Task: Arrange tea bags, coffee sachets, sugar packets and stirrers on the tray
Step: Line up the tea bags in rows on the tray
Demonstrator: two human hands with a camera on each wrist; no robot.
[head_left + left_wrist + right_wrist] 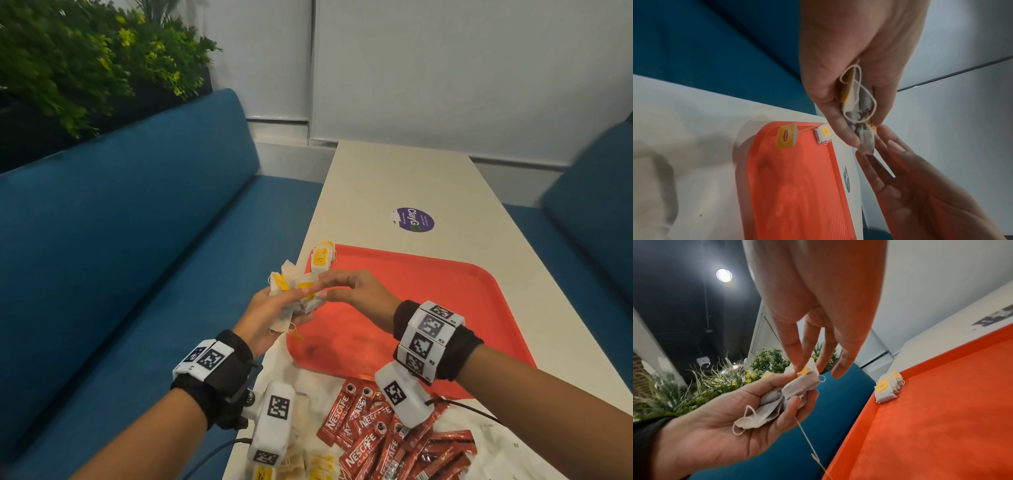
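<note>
- Left hand [270, 317] cups a loose bunch of tea bags [777, 398], fingers curled round them, strings dangling below the grip.
- Right hand [356, 291] pinches the top tea bag [803, 382] with thumb and forefinger, other fingers spread.
- Red tray [445, 308] lies under the grip; a small row of tea bags [322, 260] stands at its far corner.
- Best lift one bag slowly, clear tangled strings, set it beside that row.
- Nescafe sachets [387, 442] wait on the surface, nearer than the grip.

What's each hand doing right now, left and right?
Left hand: curled round a bunch of tea bags.
Right hand: fingertips pinching the top tea bag of that bunch.
</note>
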